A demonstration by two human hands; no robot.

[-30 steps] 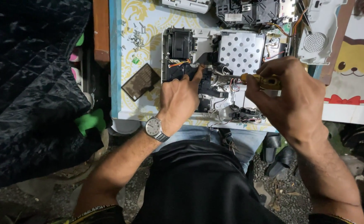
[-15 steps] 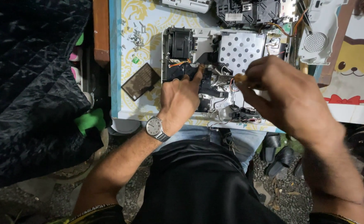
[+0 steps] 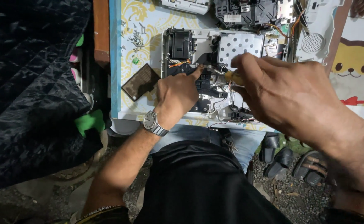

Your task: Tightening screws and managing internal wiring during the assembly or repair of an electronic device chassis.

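Now, from the head view, your left hand (image 3: 178, 93) rests on the opened device (image 3: 215, 79) lying on the surface (image 3: 149, 25), index finger pointing inside, grip released. Your right hand (image 3: 290, 93) has its grip clenched around a yellow-handled screwdriver (image 3: 233, 77) above the device.

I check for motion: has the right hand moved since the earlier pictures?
Yes. The right hand shifted left, toward the left hand's pointing fingertip; it now covers more of the perforated metal plate edge.
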